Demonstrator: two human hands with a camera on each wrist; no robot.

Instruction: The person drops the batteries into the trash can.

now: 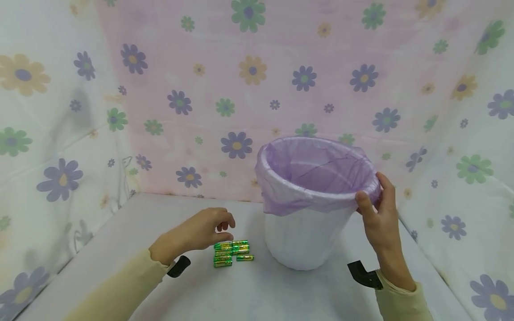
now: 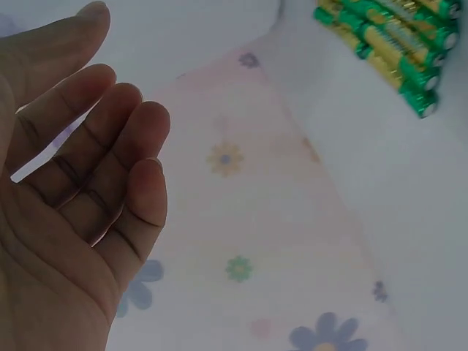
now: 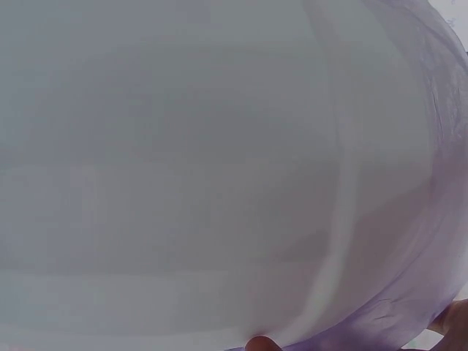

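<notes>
A white trash bin (image 1: 301,243) stands on the table, with a purple bag (image 1: 289,203) lining it and folded over its rim. My right hand (image 1: 381,223) grips the bin's right side at the bagged rim, thumb toward me. In the right wrist view the bin's pale wall (image 3: 183,183) fills most of the picture, and a fingertip (image 3: 262,344) shows at the bottom edge. Just above the green and gold batteries (image 1: 223,257) hovers my left hand (image 1: 206,227), its fingers loosely bent and its palm bare in the left wrist view. Several batteries lie side by side left of the bin.
The white-covered table (image 1: 192,294) runs back to a pink flowered cloth (image 1: 205,133). Flowered white cloth hangs along the left (image 1: 92,178) and right sides. Each wrist carries a black strap (image 1: 178,266).
</notes>
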